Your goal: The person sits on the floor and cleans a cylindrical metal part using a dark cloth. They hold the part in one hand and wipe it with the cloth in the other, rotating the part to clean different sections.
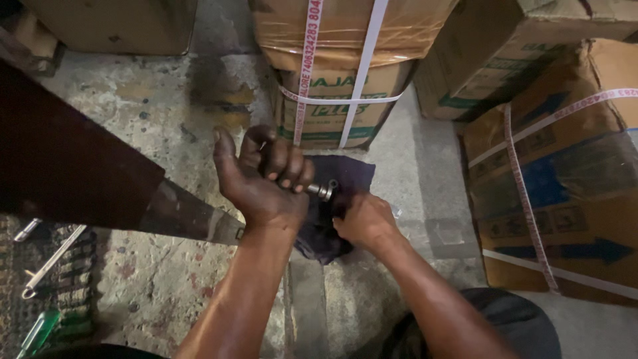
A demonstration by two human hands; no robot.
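- Left hand [262, 179]: fingers [286, 163] curled tight around a small metal part [323, 190]; only the part's silvery end shows past the knuckles.
- Right hand [364, 221]: fingers closed, pinching a dark cloth [345, 174] just beside the part's exposed end.
- Cloth lies under both hands on the concrete floor [159, 113], draped toward the person's knees.
- Metal part sits above the cloth, between the two hands, off the floor.
- Strapped cardboard box [332, 100] stands directly beyond the hands; more boxes [558, 193] stacked along the right edge of the floor.
- Wrench [50, 262] and green-handled tool [40, 332] lie on a mat at the floor's lower left corner.
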